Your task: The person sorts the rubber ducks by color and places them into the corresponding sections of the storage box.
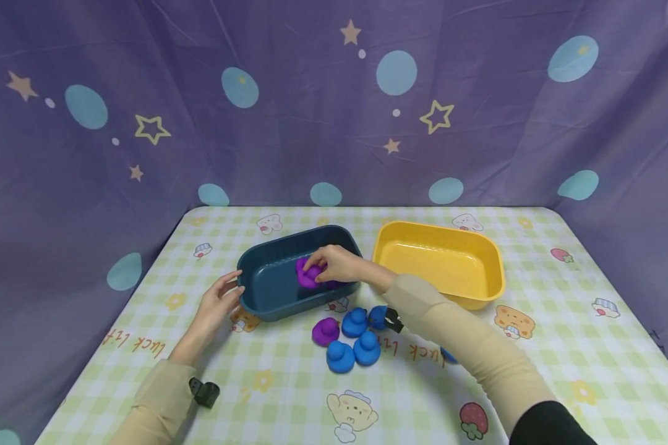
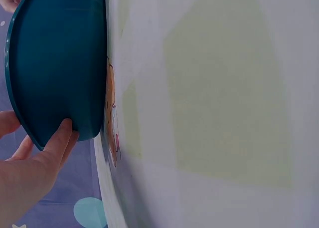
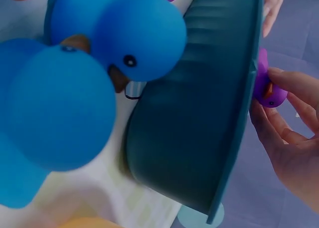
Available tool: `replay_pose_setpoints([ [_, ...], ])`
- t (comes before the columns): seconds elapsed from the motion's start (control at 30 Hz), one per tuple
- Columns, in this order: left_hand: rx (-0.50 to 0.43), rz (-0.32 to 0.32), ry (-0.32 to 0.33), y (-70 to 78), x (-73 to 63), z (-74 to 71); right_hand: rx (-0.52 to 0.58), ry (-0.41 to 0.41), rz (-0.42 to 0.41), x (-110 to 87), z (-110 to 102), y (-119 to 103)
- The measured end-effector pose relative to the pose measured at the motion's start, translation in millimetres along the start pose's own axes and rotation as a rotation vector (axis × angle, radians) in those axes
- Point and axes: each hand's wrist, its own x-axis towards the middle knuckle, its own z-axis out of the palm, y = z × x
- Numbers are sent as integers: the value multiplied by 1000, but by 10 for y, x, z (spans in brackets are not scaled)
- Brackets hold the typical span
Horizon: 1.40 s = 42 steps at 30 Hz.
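Head view: my right hand reaches, wrist bent downward, into the dark teal tray and pinches a purple duck in its right half. My wrist camera hangs near the blue ducks before this tray; lowering it might knock one. Left wrist view: my left hand, fingers nearly straight, touches the tray's left end; too strong push could slide it. Right wrist view: thumb and fingers clamp the duck beyond the rim; uneven release may tip it.
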Motion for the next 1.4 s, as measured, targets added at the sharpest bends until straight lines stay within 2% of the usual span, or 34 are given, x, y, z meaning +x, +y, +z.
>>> replay_pose_setpoints([
  [0.17,-2,-3,15,-8,2,7,-14,-22,6,39,47,50],
  [0.37,-7,-10,1,22,-11,4,-46,-44,0,69,101,104],
  [0.7,-11,-22,0,34,-15,7,-2,-61,23,99,183,157],
  [0.97,-14,-22,3,22,-3,9,-17,-76,16,131,190,155],
  [1.4,-5,-32,11,33,-8,5,-35,-94,62,163,208,188],
])
